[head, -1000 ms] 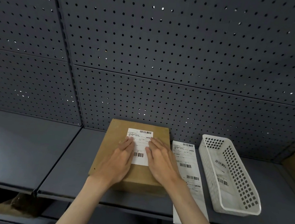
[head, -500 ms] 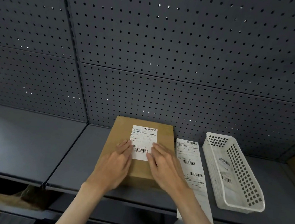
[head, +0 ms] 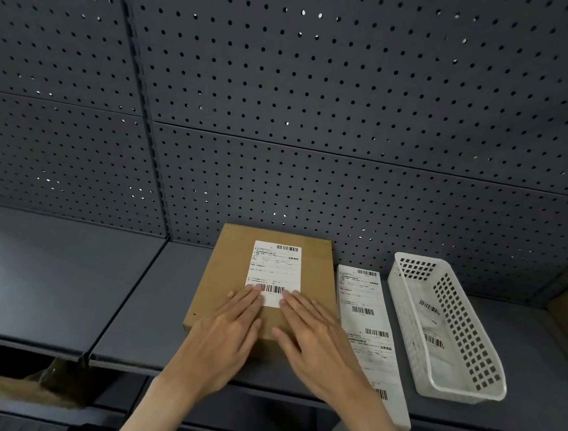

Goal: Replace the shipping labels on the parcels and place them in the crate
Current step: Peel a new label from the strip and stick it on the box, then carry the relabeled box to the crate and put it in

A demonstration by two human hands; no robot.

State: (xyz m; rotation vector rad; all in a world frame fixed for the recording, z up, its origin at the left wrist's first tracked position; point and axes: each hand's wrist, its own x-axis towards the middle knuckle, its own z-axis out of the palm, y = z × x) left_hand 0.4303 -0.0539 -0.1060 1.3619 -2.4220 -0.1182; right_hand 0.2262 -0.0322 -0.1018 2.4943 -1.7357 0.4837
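A brown cardboard parcel (head: 266,282) lies flat on a dark grey shelf (head: 64,282) against a perforated back panel (head: 320,98). A white shipping label (head: 275,271) sits on its top. The left hand (head: 227,334) and right hand (head: 316,338) rest palm-down on the parcel, fingers (head: 251,296) flat and spread, gripping nothing, tips touching the label's lower edge. Just right lies a strip of labels (head: 365,329), then a white basket (head: 444,325) holding label papers.

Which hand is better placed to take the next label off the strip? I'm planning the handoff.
Right, probably. The right hand lies flat on the parcel right beside the label strip; the left hand is on the far side.
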